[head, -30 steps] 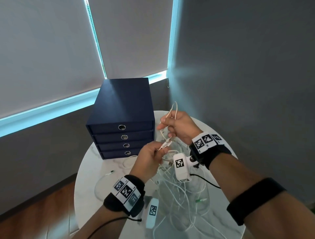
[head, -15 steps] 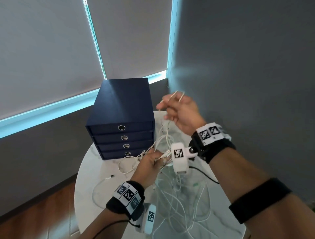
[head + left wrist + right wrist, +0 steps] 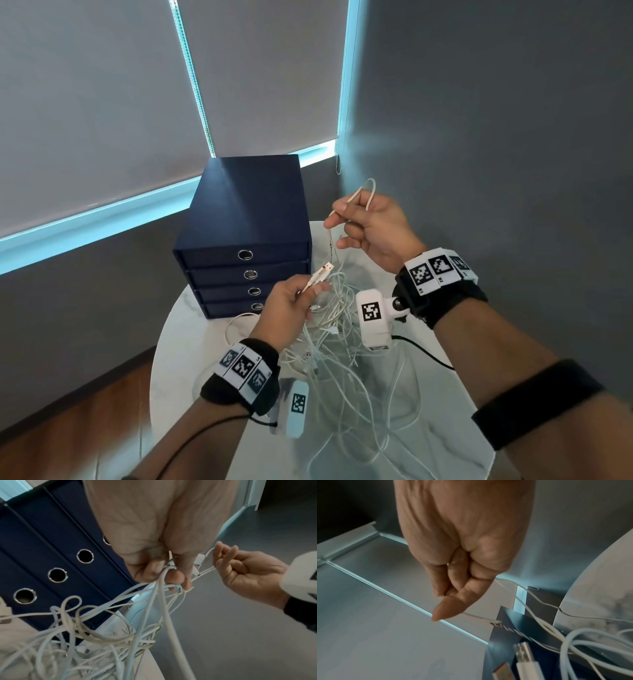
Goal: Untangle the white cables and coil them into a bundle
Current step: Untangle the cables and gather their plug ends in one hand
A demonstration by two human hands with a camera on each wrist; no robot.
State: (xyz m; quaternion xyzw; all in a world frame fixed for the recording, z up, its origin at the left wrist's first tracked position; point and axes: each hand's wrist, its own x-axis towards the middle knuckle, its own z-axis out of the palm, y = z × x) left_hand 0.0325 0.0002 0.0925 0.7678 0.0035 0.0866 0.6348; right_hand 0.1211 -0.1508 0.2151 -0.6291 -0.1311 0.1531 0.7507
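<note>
A tangle of white cables [image 3: 337, 346] hangs from my hands down onto the round white table [image 3: 178, 380]. My left hand [image 3: 291, 301] grips a clutch of strands, with a USB plug [image 3: 323, 270] sticking up out of its fingers. In the left wrist view its fingers [image 3: 173, 574] curl round several cables [image 3: 154, 601]. My right hand [image 3: 370, 226] is raised above and to the right, pinching one thin cable whose loop [image 3: 368, 192] arcs over the fingers. In the right wrist view thumb and fingers [image 3: 452, 599] pinch that thin cable [image 3: 479, 618], which is frayed just below the pinch.
A dark blue four-drawer box [image 3: 246, 240] stands at the back of the table, just left of my hands. A grey wall [image 3: 496, 137] lies close on the right and blinds cover the window behind. More cable loops [image 3: 376, 411] spread over the table near me.
My right hand has lifted up and away to the right, drawing the thin cable out of the tangle. My left hand stayed low, gripping the bunch.
</note>
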